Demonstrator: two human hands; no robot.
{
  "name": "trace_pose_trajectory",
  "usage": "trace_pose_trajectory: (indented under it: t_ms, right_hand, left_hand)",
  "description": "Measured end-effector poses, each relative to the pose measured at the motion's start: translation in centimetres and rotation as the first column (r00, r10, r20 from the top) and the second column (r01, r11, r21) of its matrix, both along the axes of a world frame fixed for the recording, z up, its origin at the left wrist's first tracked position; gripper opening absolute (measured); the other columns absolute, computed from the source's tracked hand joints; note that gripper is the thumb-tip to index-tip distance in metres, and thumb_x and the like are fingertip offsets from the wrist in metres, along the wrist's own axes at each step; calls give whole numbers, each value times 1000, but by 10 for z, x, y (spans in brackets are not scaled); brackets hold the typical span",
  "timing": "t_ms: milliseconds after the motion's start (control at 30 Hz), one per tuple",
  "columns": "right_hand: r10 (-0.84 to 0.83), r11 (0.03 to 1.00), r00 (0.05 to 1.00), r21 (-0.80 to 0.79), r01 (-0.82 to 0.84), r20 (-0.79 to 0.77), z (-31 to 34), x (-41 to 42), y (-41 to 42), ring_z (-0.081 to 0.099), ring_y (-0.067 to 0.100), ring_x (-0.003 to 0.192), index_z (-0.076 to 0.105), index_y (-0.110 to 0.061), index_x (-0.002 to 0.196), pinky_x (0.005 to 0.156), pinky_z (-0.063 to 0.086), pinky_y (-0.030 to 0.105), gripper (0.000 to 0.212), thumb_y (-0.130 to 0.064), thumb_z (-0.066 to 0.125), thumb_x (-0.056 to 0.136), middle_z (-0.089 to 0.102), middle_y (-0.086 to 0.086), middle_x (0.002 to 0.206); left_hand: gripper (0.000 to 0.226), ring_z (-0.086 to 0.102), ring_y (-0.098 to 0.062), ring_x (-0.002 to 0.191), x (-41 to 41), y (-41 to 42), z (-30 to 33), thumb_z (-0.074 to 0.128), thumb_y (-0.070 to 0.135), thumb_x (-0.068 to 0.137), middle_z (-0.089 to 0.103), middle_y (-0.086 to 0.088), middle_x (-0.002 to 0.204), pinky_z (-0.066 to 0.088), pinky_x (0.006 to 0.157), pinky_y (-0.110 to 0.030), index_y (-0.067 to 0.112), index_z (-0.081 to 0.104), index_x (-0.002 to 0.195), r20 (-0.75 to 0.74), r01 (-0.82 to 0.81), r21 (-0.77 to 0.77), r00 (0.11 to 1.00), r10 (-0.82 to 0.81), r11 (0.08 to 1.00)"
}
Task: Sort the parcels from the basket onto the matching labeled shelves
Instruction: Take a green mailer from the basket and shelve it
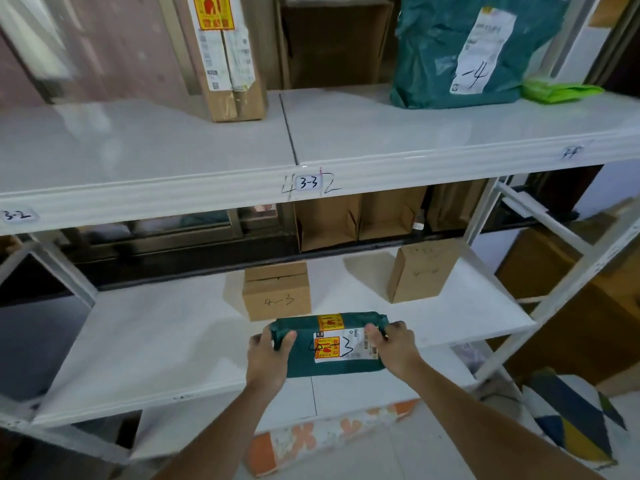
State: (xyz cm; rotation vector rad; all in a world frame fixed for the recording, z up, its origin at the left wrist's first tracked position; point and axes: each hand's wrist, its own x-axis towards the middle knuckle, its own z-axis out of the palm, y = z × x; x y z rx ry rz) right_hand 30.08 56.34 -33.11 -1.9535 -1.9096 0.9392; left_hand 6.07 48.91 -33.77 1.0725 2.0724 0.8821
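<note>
A dark green parcel (332, 344) with a white and yellow label marked "4-3" lies at the front of the lower white shelf (156, 341). My left hand (268, 355) grips its left end and my right hand (393, 344) grips its right end, thumbs on top. Just behind it stands a small cardboard box (277, 292) with "4-3" written on its front. The basket is out of view.
Another cardboard box (420, 271) sits to the right on the lower shelf. The upper shelf (138, 161) carries labels "3-2", "3-3" and "3-4", a tall cardboard box (227, 64), a large green bag (460, 50) and a light green packet (557, 90). A patterned bag (575, 417) stands on the floor at right.
</note>
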Motion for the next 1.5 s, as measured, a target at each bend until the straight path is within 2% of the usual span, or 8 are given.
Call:
trace_pose_trajectory:
  t_ms: [100,167,267,500,800,1067,1367,1500]
  right_hand:
    - [-22,991,983,-137,-3,-181,-12,15,39,65,28,101,61,-11,125,83,57,35,48,-50,45,103,63,15,112]
    - [-74,984,960,-175,26,-271,-19,19,63,69,26,96,64,-13,119,81,57,36,41,-47,49,102,70,13,108]
    - [-146,975,929,-206,78,-341,-35,23,96,68,26,98,64,-13,115,83,55,38,34,-42,53,102,73,10,106]
    - [-229,952,903,-275,130,-363,-102,25,132,68,24,92,69,-14,100,77,54,37,36,-49,63,95,74,5,95]
    - [-196,971,937,-188,145,-290,-139,33,134,65,23,86,68,-15,92,70,49,33,30,-45,66,94,71,2,86]
    - [-379,914,815,-314,256,-440,-141,18,162,71,23,83,67,-16,82,68,58,40,21,-33,74,92,74,2,84]
    - [-378,926,677,-274,261,-631,-151,17,173,70,20,80,68,-16,91,62,51,26,6,-19,74,93,75,0,84]
    - [-380,925,649,-266,272,-659,-158,16,182,71,23,89,66,-18,96,72,56,33,9,-22,73,93,75,3,93]
  left_hand:
    - [46,56,-29,109,24,33,-16,51,45,103,44,-10,120,53,95,-41,18,50,140,77,-77,-18,994,78,997]
    - [48,62,-29,103,38,55,-31,50,49,102,49,-14,121,58,83,-40,18,52,138,188,-120,-39,974,125,992]
    - [54,65,-24,97,53,82,-56,47,57,101,58,-13,118,50,65,-28,15,56,132,293,-187,-73,935,200,980]
    - [33,61,-23,68,60,119,-107,60,39,100,66,-7,77,40,54,-29,6,65,98,314,-396,-91,859,404,914]
    - [27,65,-25,83,60,129,-139,62,42,99,67,-7,88,48,58,-31,15,59,95,241,-365,-90,895,376,927]
    - [26,68,-26,89,49,158,-144,67,36,97,70,-9,89,63,78,-52,10,66,95,354,-411,-109,835,422,905]
    - [19,67,-21,99,53,170,-151,69,31,97,69,-10,103,62,87,-47,13,64,100,479,-457,-32,774,415,889]
    - [18,66,-19,100,54,182,-154,69,28,97,68,-10,103,61,89,-43,11,63,101,534,-473,-25,739,412,881]
